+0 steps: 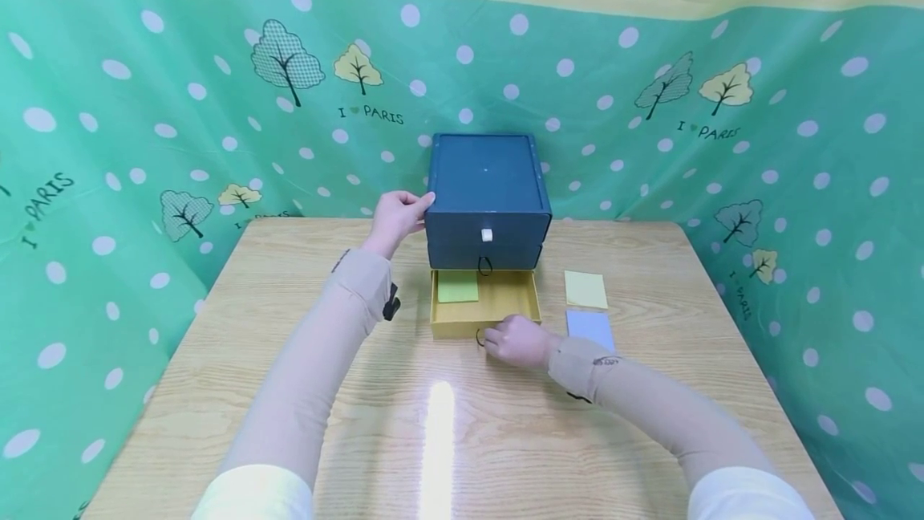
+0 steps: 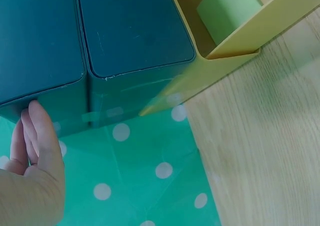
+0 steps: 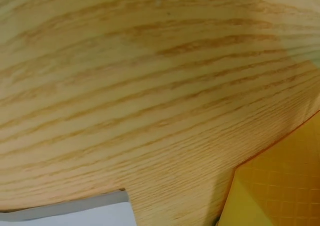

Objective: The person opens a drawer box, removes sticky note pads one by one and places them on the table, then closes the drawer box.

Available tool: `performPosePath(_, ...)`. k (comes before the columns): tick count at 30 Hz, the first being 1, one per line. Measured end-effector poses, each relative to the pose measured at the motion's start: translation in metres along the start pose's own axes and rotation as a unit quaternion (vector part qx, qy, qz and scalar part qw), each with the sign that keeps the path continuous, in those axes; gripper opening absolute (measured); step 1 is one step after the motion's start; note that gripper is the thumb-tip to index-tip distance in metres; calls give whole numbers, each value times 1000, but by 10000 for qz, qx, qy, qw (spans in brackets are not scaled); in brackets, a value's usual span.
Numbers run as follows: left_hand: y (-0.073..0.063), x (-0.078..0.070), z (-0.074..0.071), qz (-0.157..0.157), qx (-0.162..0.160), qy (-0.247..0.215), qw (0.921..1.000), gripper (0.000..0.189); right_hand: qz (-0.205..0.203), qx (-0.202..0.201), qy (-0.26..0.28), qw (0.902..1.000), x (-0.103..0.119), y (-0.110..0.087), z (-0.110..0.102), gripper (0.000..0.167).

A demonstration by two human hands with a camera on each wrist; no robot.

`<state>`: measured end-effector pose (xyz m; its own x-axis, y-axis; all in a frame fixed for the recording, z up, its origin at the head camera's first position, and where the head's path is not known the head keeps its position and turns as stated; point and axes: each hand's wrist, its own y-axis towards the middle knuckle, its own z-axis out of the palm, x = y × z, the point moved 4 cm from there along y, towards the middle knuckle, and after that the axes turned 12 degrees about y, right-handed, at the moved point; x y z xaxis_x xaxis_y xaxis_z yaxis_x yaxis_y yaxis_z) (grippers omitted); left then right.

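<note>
A dark blue drawer box (image 1: pixel 487 175) stands at the back of the table, its yellow bottom drawer (image 1: pixel 508 295) pulled out at the front. Inside that drawer's left part lies a green note pad (image 1: pixel 458 288). My left hand (image 1: pixel 399 219) touches the box's left side near the upper front corner; the left wrist view shows its fingers (image 2: pixel 44 131) fairly straight against that side. At the drawer's front, my right hand (image 1: pixel 518 341) has curled fingers pinching the black loop pull (image 1: pixel 480 337). The fingertips are partly hidden, and the right wrist view leaves this hand out.
Right of the drawer, a pale yellow note pad (image 1: pixel 585 290) lies behind a blue note pad (image 1: pixel 590 329), close to my right wrist. Another black loop (image 1: pixel 485 266) hangs from the middle drawer, below a white knob (image 1: pixel 487 235). A green dotted curtain (image 1: pixel 346 151) surrounds the wooden table (image 1: pixel 361 440).
</note>
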<state>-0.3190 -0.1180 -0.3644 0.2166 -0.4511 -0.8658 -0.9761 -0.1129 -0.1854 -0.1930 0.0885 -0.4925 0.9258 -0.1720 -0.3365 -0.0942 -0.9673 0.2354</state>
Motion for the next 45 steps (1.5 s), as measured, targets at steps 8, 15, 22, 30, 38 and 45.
performPosePath(8,1,-1,-1,-15,-42,-40,10000,33,-136,-45,-72,9999,5,-1,-4,12)
performPosePath(15,0,-2,-1,0,-35,-45,10000,32,-149,-142,-2,9998,8,-1,-7,15)
performPosePath(22,-1,-1,-2,-9,-54,33,10000,32,-83,-12,58,9999,12,-3,-4,15)
performPosePath(30,-1,0,-2,19,-46,87,9999,32,-277,296,92,9991,19,-2,-10,15)
performPosePath(38,-3,-1,-1,47,-78,56,9999,31,-279,535,122,9981,23,-4,-12,15)
performPosePath(45,-3,-1,0,27,-50,47,10000,32,-444,250,134,9986,27,-3,-13,13)
